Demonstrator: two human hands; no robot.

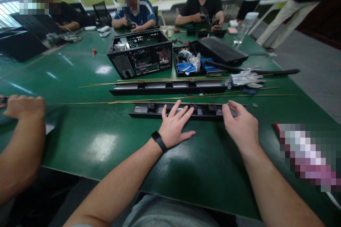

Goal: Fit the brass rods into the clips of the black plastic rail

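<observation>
My left hand (174, 124) lies with fingers spread across the nearer black rail (141, 115), a long channel with several dark blocks inside. Its fingertips rest over the channel, and the thumb points right on the table. At the rail's right end, my right hand (241, 122) is closed, thumb and fingertips pinched at a thin brass-coloured rod (125, 101) along the back edge. The fingers partly hide that spot. Behind lies a second black rail (160, 90) with more thin rods above it.
A co-worker's hand (25, 106) at left grips a tool near the rods' left side. Farther back stand an open black computer case (144, 56), a box with gloves (190, 62), a black panel (222, 49) and a water bottle (246, 28). White gloves (246, 79) lie right.
</observation>
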